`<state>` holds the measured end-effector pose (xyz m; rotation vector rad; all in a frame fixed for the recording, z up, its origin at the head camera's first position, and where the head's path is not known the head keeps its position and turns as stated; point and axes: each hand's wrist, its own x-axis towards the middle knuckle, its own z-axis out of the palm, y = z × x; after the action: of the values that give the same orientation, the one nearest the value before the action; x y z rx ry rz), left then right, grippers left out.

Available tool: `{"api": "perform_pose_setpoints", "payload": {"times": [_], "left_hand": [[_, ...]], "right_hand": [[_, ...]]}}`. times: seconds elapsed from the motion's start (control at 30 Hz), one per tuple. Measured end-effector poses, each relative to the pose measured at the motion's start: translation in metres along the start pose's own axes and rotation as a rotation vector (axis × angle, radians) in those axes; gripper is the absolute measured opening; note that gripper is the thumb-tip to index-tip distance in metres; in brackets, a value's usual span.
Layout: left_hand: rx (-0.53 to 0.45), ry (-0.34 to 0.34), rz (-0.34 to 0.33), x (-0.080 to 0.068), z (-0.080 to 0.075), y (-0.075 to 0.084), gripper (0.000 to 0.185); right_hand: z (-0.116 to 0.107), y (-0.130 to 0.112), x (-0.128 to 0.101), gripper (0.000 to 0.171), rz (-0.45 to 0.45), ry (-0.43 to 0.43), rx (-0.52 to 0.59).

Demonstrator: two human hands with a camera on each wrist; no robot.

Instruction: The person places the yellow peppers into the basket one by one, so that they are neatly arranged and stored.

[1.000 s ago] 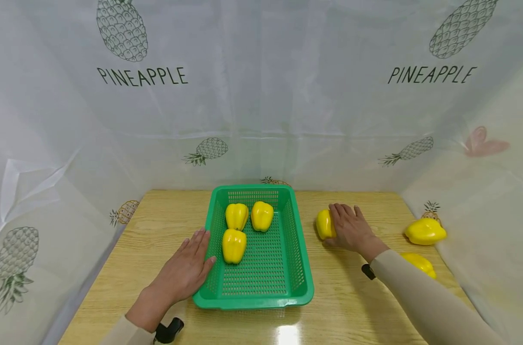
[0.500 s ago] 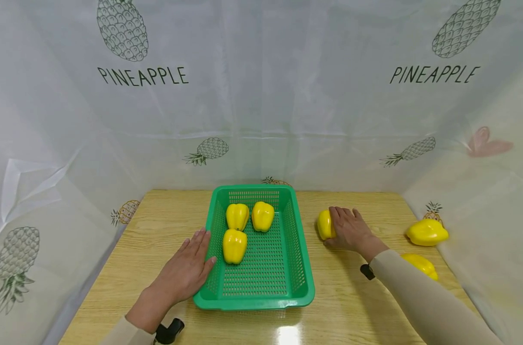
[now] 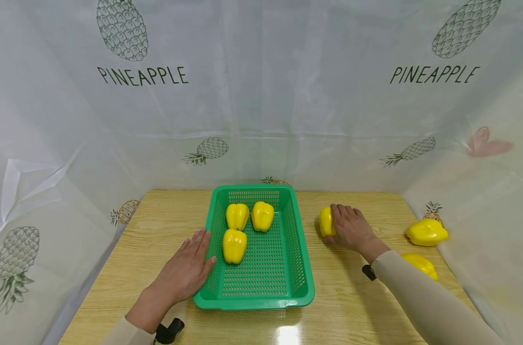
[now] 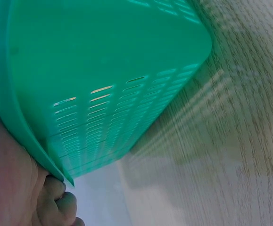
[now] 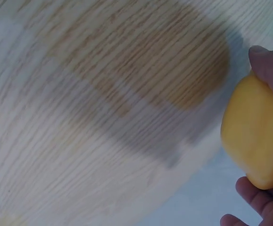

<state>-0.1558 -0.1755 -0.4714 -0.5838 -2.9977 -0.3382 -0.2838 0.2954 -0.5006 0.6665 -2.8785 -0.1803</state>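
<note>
My right hand grips a yellow bell pepper to the right of the basket. In the right wrist view the thumb lies at one end of this pepper and fingers at the other, above a shadow on the wood. My left hand rests with straight fingers along the left rim of a green plastic basket. Inside it lie three more yellow bell peppers: one at the back left, one at the back right, one further forward.
Two yellow bell peppers lie at the right of the wooden table: one near the edge, another partly hidden by my right sleeve. A white curtain printed with pineapples surrounds the back and sides.
My right hand's fingers have drawn in closer around the bell pepper, which has shifted slightly to the right. My left hand and the basket have stayed in place.
</note>
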Motion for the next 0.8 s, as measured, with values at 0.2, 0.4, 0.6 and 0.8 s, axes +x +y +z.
{"api": "perform_pose_setpoints", "payload": {"times": [0.2, 0.4, 0.6, 0.8], "left_hand": [[0.000, -0.003, 0.000, 0.000, -0.001, 0.001, 0.068], [0.007, -0.021, -0.008, -0.001, -0.004, 0.001, 0.068], [0.022, -0.041, -0.007, -0.001, -0.006, 0.001, 0.067], [0.032, -0.052, -0.002, 0.000, -0.007, 0.001, 0.067]], "right_hand": [[-0.001, 0.000, 0.001, 0.101, -0.033, 0.043, -0.047], [-0.008, -0.003, 0.003, 0.100, -0.054, 0.085, -0.070], [-0.013, -0.004, 0.005, 0.101, -0.061, 0.095, -0.096], [-0.020, -0.006, 0.007, 0.101, -0.080, 0.125, -0.114]]}}
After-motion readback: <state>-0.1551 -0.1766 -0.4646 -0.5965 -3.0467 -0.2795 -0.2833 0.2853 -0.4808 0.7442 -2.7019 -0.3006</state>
